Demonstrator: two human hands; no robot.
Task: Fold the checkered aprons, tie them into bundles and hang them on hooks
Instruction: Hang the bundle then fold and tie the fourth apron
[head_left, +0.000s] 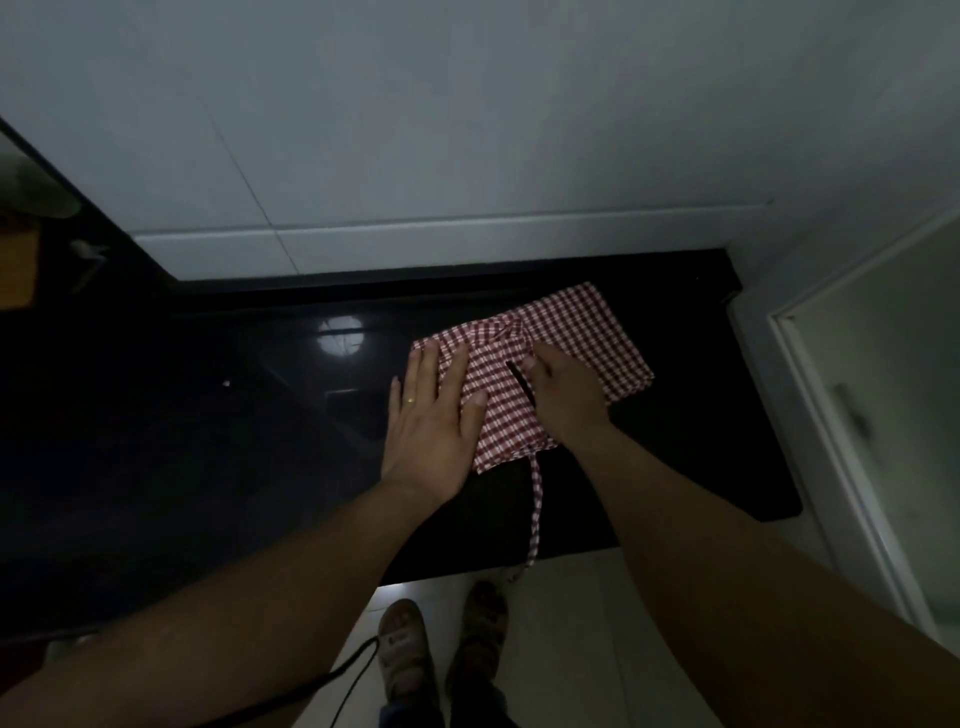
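Lying on the right part of the glossy black countertop (234, 415), the folded red-and-white checkered cloth apron (582, 332) is pressed at its left edge by the left hand (434, 421), its fingers straight and flat. The cloth is judged light, soft and prone to slide, so it is best pinned flat and taken by its folded edges or the narrow checkered tie strap (535, 499) trailing off the near edge. Its long axis is set diagonally, near left to far right, and the right hand (566, 397) is laid on its middle, fingers curled; whether a fold is pinched cannot be told.
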